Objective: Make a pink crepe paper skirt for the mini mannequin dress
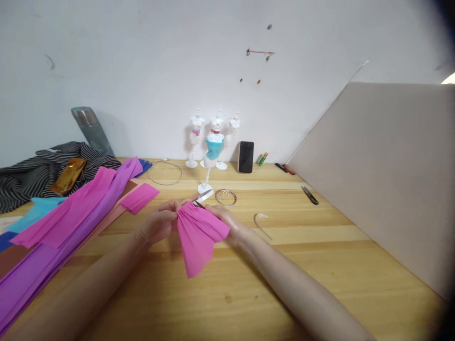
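A piece of pink crepe paper (199, 237), gathered into pleats along its top edge, fans out over the table. My left hand (159, 222) is closed, pinching its gathered left corner. My right hand (227, 222) is wrapped round scissors (204, 195), their blades apart and pointing left at the top edge of the paper. The handles are hidden behind the paper and fingers. Just beyond stands a small white dress-form mannequin (209, 161) with turquoise paper around its hips and a red band at the chest.
Several other mannequins (192, 142) stand at the wall beside a phone (246, 157). Crepe paper strips (74, 208), striped cloth (21, 177) and a bottle (92, 130) are on the left. A wire ring (226, 198), a clear strip (262, 226) and black snips (310, 195) lie right.
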Tool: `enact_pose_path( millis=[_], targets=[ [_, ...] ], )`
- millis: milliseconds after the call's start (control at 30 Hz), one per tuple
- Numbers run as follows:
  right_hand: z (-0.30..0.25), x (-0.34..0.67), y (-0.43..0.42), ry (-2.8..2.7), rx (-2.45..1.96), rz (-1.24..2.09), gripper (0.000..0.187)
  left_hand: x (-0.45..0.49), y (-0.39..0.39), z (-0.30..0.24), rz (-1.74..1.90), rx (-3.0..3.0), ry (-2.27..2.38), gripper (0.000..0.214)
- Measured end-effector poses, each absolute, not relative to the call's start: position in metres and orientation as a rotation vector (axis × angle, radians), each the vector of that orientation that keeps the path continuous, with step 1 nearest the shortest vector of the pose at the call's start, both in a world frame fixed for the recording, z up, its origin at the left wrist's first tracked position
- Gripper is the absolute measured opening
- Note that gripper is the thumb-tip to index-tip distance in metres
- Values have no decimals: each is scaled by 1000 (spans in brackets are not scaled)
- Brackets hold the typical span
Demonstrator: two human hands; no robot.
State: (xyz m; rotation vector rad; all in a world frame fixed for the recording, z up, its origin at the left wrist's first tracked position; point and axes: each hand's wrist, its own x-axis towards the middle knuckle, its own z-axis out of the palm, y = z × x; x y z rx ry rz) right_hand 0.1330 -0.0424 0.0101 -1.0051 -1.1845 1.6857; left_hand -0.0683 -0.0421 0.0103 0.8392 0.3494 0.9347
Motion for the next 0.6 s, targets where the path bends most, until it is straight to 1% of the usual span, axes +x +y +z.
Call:
enact_pose_path(
  millis=[67,167,233,333,400,467,533,567,600],
  targets=[
    [13,144,-37,-1260,-1078,1749,37,-79,-34,7,900,897,386,4],
    [17,158,-29,-1578,-1161,1697,42,-94,-23,6,851,1024,424,6],
    [21,162,-27,-1882,-1221,1513,39,-101,-18,8,813,1120,440,8],
    [27,162,-34,-2232,-1256,1188,21,-109,-13,10,776,1192,481,8],
    [31,160,-40,-2366,-1242,1054,14,-114,-11,10,756,1208,510,6],
    [35,158,-44,-2457,-1233,981,12,-118,-9,9,728,1213,526,4],
    [35,157,-45,-2457,-1251,856,6,-121,-8,8,711,1218,522,3],
    [33,156,-43,-2428,-1237,774,5,-121,-8,7,710,1219,509,4],
    [29,154,-41,-2383,-1206,685,17,-120,-8,7,708,1219,489,5]
  ],
)
